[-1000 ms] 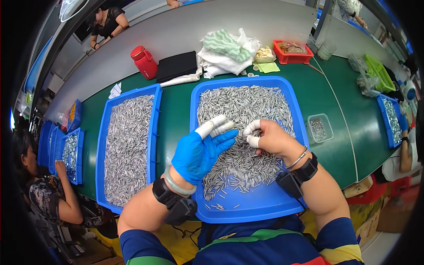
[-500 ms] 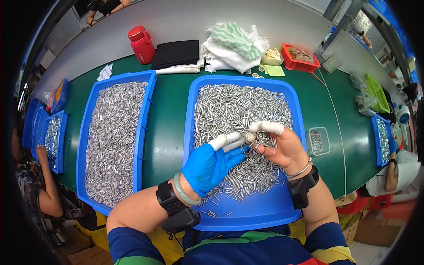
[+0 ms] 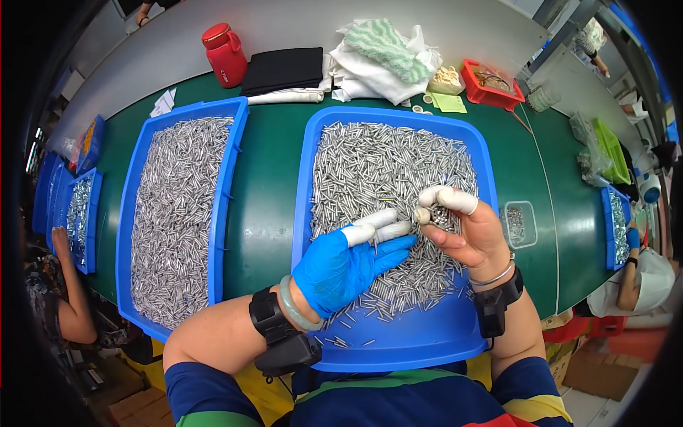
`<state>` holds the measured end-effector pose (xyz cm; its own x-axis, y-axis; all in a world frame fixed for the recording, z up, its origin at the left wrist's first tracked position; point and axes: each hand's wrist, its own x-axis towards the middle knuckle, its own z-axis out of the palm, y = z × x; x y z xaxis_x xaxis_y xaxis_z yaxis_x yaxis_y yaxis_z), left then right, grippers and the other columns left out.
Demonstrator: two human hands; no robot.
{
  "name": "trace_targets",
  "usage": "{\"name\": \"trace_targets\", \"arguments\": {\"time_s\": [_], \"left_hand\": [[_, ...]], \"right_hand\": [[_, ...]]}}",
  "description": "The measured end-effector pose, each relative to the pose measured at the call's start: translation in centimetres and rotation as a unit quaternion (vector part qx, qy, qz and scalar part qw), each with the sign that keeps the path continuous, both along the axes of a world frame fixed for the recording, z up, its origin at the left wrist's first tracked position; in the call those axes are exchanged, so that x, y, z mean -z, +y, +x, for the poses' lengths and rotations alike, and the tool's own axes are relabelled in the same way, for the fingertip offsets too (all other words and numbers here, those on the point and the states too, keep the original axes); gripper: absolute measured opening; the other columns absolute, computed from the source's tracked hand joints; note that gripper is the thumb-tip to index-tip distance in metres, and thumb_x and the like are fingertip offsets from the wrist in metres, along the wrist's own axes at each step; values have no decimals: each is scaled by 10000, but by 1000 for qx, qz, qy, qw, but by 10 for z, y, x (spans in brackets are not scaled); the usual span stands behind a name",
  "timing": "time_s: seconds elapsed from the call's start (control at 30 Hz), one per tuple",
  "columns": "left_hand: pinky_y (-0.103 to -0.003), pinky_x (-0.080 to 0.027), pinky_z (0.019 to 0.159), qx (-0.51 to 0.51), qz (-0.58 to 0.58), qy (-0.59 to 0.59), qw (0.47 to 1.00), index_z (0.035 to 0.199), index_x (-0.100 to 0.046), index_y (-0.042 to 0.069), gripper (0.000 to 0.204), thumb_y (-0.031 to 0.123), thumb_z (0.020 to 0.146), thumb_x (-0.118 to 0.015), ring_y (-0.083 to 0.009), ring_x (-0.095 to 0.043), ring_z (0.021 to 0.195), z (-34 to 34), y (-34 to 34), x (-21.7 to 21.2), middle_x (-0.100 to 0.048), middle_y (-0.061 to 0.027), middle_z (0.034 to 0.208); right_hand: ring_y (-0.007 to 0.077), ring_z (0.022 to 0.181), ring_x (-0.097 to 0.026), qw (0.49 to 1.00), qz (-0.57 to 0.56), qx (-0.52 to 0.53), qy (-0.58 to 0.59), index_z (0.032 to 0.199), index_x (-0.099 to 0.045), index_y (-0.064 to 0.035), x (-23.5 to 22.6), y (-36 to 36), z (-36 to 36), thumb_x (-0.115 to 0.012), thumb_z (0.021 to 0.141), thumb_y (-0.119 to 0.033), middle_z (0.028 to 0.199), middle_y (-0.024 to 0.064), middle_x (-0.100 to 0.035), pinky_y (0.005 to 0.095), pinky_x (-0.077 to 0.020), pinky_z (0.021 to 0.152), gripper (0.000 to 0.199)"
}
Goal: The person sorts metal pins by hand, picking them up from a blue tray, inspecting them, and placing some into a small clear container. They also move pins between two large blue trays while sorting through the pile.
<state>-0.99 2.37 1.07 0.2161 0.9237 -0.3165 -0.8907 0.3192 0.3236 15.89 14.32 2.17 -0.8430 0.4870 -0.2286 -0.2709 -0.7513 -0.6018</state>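
Note:
A blue tray [image 3: 398, 349] in front of me holds a heap of small silver metal pins [image 3: 377, 167]. My left hand [image 3: 345, 263], in a blue glove with white finger cots, lies flat over the pins with its fingers stretched toward the right hand. My right hand [image 3: 466, 228], bare with white finger cots, is curled around a small bunch of pins [image 3: 442, 217] held above the tray. The fingertips of both hands nearly touch.
A second blue tray [image 3: 224, 192] full of pins lies to the left on the green table [image 3: 267, 206]. A red jug [image 3: 226, 53], black pouch [image 3: 283, 69], cloths [image 3: 380, 53] and red box [image 3: 491, 85] sit at the back. A small clear box [image 3: 518, 224] is at right. Other people work at both sides.
Both hands have drifted right and nearer to me over the tray. The left fingers have lowered from raised to flat on the pins, and the right hand stays closed on its bunch.

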Motion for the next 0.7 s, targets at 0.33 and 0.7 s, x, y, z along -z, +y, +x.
{"name": "trace_targets", "arguments": {"time_s": [0.33, 0.7], "left_hand": [[-382, -330, 1007, 60, 97, 73, 991, 1363, -73, -13, 723, -58, 720, -400, -347, -354, 1210, 1, -1, 5, -214, -240, 1368], [-305, -394, 930, 91, 99, 215, 967, 1387, -37, 72, 777, -117, 720, -388, -272, -393, 1189, 0, -1, -9, -231, -211, 1377]], "right_hand": [[153, 587, -532, 999, 17, 7, -43, 959, -558, 28, -5, -2, -2, -455, 849, -157, 801, 107, -564, 140, -320, 356, 239], [117, 459, -480, 998, 24, -62, -9, 905, -561, 20, -3, -5, 2, -499, 835, -75, 754, 120, -558, 143, -298, 332, 133]]}}
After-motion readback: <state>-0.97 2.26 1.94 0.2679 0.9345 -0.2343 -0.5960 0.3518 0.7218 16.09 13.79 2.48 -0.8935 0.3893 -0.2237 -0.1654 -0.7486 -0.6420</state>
